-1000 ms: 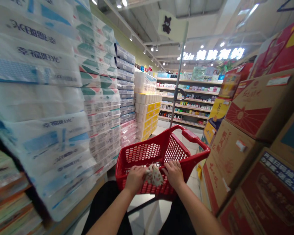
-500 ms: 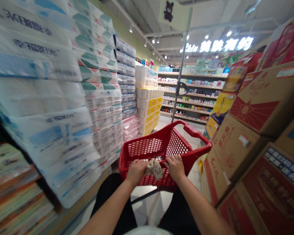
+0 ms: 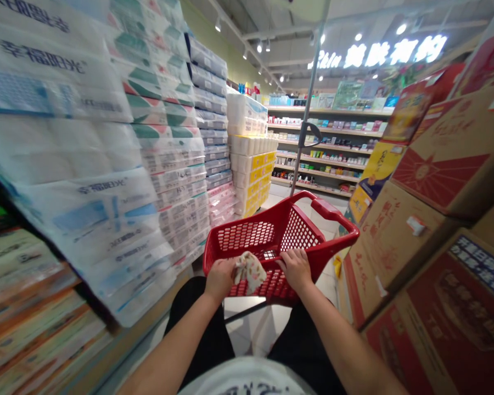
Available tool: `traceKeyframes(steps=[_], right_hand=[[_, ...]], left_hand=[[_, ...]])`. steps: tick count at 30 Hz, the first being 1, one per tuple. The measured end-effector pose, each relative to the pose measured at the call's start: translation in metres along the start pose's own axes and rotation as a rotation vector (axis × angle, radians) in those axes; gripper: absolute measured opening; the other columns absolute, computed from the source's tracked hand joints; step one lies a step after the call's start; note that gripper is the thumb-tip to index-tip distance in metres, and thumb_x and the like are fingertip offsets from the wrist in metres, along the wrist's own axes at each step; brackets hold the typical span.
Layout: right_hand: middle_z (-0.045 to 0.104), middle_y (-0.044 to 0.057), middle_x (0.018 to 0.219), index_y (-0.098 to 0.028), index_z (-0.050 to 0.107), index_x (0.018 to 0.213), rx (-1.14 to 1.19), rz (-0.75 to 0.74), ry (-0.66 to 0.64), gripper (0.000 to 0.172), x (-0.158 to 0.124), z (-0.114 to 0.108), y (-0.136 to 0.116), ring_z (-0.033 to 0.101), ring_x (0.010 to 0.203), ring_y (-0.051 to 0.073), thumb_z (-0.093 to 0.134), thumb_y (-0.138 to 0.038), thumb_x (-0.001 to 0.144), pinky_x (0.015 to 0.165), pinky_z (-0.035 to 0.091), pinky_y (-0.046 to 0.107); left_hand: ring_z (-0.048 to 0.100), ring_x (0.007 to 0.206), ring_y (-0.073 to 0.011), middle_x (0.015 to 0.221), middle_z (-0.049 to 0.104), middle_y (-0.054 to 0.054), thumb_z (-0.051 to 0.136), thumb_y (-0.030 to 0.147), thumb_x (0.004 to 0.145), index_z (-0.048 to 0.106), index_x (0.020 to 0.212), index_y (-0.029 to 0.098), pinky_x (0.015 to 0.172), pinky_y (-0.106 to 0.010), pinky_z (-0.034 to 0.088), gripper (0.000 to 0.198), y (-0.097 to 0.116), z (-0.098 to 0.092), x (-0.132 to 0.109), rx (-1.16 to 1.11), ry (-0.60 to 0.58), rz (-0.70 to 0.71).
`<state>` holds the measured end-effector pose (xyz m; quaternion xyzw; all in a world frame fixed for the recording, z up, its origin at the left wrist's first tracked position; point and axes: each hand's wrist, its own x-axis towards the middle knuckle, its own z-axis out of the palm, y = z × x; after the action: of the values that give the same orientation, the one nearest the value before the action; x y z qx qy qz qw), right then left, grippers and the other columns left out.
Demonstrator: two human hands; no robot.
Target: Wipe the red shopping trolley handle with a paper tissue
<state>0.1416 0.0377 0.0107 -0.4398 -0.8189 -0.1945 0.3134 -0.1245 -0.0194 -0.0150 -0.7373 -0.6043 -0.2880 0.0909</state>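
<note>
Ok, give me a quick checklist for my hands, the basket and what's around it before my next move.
1. Left hand has the patterned cloth secured: ok, it is bunched at the fingers.
2. Right hand is on the red basket: ok, fingers over the near rim.
3. Basket floor is fully visible: not ok, the near side and hands hide part.
4. Pole is firmly fixed: cannot tell, its lower end is hidden.
5. Basket is clear of the stacked cartons on the right: cannot tell from this angle.
</note>
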Motion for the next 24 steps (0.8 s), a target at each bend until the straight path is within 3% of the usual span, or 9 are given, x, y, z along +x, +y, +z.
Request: traceKeyframes(steps=[4, 9, 12, 14, 16, 18, 21, 24], right_hand=[[0.062, 0.002, 0.083, -0.021, 0.064, 0.087, -0.005, 0.003, -0.005, 0.012, -0.001, 0.0, 0.0, 0.048, 0.084, 0.019, 0.059, -0.033, 0.09, 0.088, 0.028, 0.033], [0.062, 0.003, 0.083, -0.021, 0.064, 0.089, -0.01, -0.005, -0.009, 0.013, -0.002, 0.0, 0.0, 0.048, 0.085, 0.019, 0.058, -0.032, 0.09, 0.09, 0.028, 0.033], [0.062, 0.003, 0.083, -0.021, 0.064, 0.089, -0.021, -0.007, -0.012, 0.014, -0.002, -0.003, -0.001, 0.049, 0.085, 0.019, 0.058, -0.033, 0.091, 0.089, 0.028, 0.033], [0.062, 0.003, 0.082, -0.021, 0.065, 0.087, -0.032, -0.008, -0.017, 0.015, -0.002, -0.005, -0.002, 0.049, 0.085, 0.019, 0.057, -0.034, 0.091, 0.089, 0.028, 0.033], [0.062, 0.003, 0.082, -0.021, 0.065, 0.086, -0.047, -0.01, -0.024, 0.015, -0.001, -0.006, -0.002, 0.049, 0.084, 0.02, 0.058, -0.033, 0.091, 0.088, 0.028, 0.033], [0.063, 0.003, 0.083, -0.021, 0.066, 0.087, -0.058, -0.013, -0.031, 0.015, 0.0, -0.006, -0.001, 0.048, 0.084, 0.02, 0.059, -0.033, 0.09, 0.087, 0.027, 0.033], [0.063, 0.003, 0.083, -0.021, 0.066, 0.085, -0.059, -0.01, -0.045, 0.015, 0.004, -0.003, 0.0, 0.048, 0.083, 0.019, 0.06, -0.035, 0.089, 0.086, 0.027, 0.033], [0.062, 0.003, 0.081, -0.022, 0.066, 0.083, -0.056, 0.012, -0.063, 0.015, 0.009, 0.0, 0.0, 0.047, 0.083, 0.019, 0.061, -0.035, 0.089, 0.085, 0.026, 0.033]], left_hand=[[0.062, 0.099, -0.0208, 0.112, 0.068, -0.007, 0.037, 0.024, 0.093, 0.058, 0.117, 0.02, 0.089, -0.035, 0.045, 0.032, 0.006, 0.003, -0.003, -0.035, 0.028, -0.066], [0.061, 0.1, -0.0225, 0.111, 0.067, -0.007, 0.045, 0.03, 0.091, 0.047, 0.132, 0.021, 0.089, -0.038, 0.042, 0.042, 0.033, -0.004, 0.003, -0.003, -0.079, -0.039], [0.06, 0.099, -0.0218, 0.103, 0.068, -0.005, 0.05, 0.032, 0.089, 0.057, 0.121, 0.026, 0.086, -0.035, 0.042, 0.033, 0.047, -0.007, 0.012, -0.001, -0.15, 0.012], [0.062, 0.094, -0.0207, 0.095, 0.07, -0.005, 0.046, 0.03, 0.092, 0.063, 0.107, 0.023, 0.085, -0.035, 0.042, 0.024, 0.052, -0.005, 0.017, -0.009, -0.15, -0.065], [0.063, 0.093, -0.0212, 0.092, 0.071, -0.006, 0.039, 0.03, 0.095, 0.065, 0.099, 0.02, 0.087, -0.037, 0.042, 0.028, 0.053, 0.0, 0.018, 0.004, -0.092, -0.183], [0.06, 0.105, -0.0235, 0.105, 0.07, -0.009, 0.038, 0.027, 0.094, 0.063, 0.105, 0.017, 0.094, -0.041, 0.041, 0.029, 0.052, 0.005, 0.017, 0.033, -0.012, -0.201], [0.044, 0.129, -0.0245, 0.135, 0.055, -0.009, 0.045, 0.018, 0.088, 0.057, 0.12, 0.019, 0.106, -0.047, 0.033, 0.034, 0.049, 0.01, 0.012, 0.051, 0.041, -0.016], [0.035, 0.136, -0.0285, 0.145, 0.045, -0.008, 0.047, 0.021, 0.088, 0.061, 0.115, 0.022, 0.108, -0.054, 0.028, 0.03, 0.044, 0.01, 0.011, 0.085, 0.088, 0.0]])
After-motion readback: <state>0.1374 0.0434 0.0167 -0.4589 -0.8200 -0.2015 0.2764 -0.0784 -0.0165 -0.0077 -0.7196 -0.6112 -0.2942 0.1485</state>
